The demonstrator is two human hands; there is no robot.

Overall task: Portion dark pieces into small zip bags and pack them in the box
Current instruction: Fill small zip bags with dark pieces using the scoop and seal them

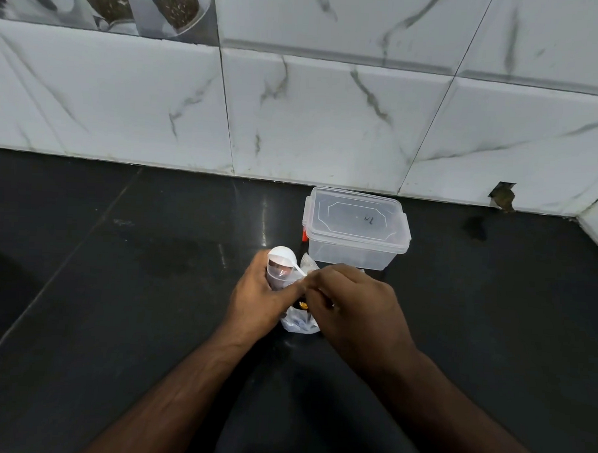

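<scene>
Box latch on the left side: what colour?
Red-orange latch on the clear box; head view, the only one.

— Where does the view sit?
— On the person's head, facing forward and down at the dark counter (116, 287), close over both forearms.
— How far does it reach?
— To the tiled wall (329, 125) behind; it's the only view.

box (355, 228) behind hands (308, 298), on counter (116, 287)

Two hands: the left hand (258, 298) and the right hand (351, 302). One clear lidded box (357, 229), one small jar (279, 271), one clear plastic bag (298, 320), one dark worktop (116, 287).
</scene>
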